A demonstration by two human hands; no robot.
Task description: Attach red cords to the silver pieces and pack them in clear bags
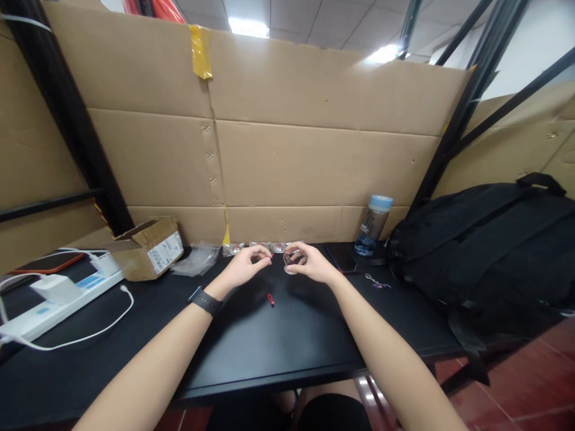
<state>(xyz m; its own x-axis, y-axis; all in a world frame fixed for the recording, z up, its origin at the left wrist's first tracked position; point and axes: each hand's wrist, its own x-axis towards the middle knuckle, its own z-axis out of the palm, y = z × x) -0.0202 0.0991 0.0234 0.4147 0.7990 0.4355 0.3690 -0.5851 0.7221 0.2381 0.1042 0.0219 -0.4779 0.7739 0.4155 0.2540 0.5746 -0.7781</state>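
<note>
A small, clear, round object (288,261) is above the black counter (287,347), in front of the cardboard wall (278,167). The right hand (309,263) holds it, fingers curled and clamped on its side. Level with it and a short way to the left is the left hand (247,265), its thumb and fingers bent toward each other; a speck of red shows at their tips, but I cannot tell whether they are closed on it. A dark watch (205,300) is on the left wrist.

Nearer the person, between the forearms, a small red loop with a dark end (271,300) lies on the counter. Just beyond the hands, clear packets (233,248) lie in a row along the foot of the cardboard wall. To their left are crumpled clear bags (196,260), then an open cardboard box (150,250) with a white label, and a white power strip (58,304) with chargers and cables.

Right of the right hand lie a dark flat object (342,258) and a small tangle of cord (377,282). Behind them a blue-lidded bottle (372,226) stands upright, and a black backpack (485,245) fills the far right.
</note>
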